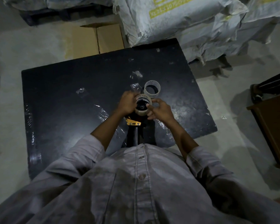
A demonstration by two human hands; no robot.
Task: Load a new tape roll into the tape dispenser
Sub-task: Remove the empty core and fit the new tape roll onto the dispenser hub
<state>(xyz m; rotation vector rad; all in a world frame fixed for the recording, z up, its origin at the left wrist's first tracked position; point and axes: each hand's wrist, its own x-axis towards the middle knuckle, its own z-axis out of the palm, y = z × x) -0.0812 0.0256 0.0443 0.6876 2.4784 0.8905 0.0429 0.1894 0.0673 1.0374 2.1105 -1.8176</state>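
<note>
This looks like a storeroom or warehouse packing area. Bulky white woven sacks point(192, 21) with printed yellow lettering are piled on the bare concrete floor point(6, 110), beside a flattened cardboard box point(95, 39). A dark counter point(71, 86) stands among them, stuck with scraps of clear tape point(102, 110). The light is dim, and the person's grey work shirt point(136, 191) is dusty.

Clear tape roll point(143, 105) seated on dispenser point(133, 123) hub.

An empty tape core point(152, 89) stands just beyond the hands; crumpled plastic scraps point(82, 92) dot the black table point(58, 88) (its left half largely open).
</note>
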